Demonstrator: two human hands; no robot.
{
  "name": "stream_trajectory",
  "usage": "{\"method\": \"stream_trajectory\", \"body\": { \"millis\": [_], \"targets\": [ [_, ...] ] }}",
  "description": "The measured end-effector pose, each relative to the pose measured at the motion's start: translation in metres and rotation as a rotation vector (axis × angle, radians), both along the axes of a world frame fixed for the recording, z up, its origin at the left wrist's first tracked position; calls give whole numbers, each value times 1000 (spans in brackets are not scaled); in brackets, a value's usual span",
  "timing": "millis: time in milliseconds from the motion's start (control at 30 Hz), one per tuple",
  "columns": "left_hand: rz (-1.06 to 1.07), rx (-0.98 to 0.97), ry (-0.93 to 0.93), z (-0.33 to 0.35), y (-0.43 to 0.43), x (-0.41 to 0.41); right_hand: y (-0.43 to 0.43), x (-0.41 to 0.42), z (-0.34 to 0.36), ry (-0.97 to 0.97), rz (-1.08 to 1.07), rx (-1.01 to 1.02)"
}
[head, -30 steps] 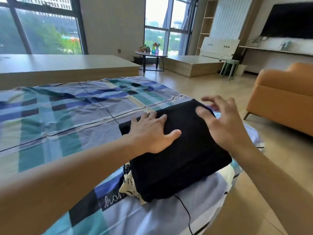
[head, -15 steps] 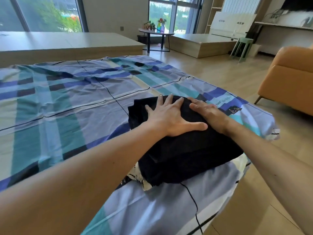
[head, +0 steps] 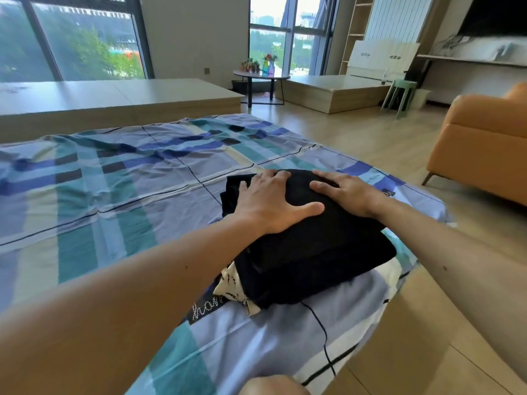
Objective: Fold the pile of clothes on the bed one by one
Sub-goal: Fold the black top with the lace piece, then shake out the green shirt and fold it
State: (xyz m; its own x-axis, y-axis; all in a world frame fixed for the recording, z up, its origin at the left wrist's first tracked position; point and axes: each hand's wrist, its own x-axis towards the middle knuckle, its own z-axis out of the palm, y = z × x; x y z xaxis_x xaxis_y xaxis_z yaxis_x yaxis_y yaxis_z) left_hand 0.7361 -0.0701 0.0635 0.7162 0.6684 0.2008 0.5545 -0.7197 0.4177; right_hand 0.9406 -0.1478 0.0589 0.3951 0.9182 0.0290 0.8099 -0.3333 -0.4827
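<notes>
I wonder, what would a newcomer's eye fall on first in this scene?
The left hand and right hand press flat on a folded black garment, which lies near the right edge of a blue-and-teal plaid sheet. An orange sofa stands at the far right.

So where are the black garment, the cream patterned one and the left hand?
black garment (head: 313, 252): head view, bare top face.
cream patterned garment (head: 229, 285): head view, corner poking out.
left hand (head: 273, 206): head view, its back.
</notes>
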Motion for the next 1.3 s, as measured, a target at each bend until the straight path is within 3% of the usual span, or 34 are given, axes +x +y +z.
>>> {"method": "stream_trajectory", "body": {
  "millis": [233,400,700,1067,1300],
  "targets": [
    [15,-23,-109,40,-6,-45,0,-43,37,-41,-12,211],
    [35,-70,-322,61,-4,-102,5,-104,48,167,92,401],
    [196,-44,-351,49,8,-275,47,-272,29,469,353,521],
    [536,-85,-318,-6,-14,-490,69,-495,-42,876,668,397],
    [751,-121,-319,-54,-22,-589,89,-596,-72,851,810,234]
  ]
}}
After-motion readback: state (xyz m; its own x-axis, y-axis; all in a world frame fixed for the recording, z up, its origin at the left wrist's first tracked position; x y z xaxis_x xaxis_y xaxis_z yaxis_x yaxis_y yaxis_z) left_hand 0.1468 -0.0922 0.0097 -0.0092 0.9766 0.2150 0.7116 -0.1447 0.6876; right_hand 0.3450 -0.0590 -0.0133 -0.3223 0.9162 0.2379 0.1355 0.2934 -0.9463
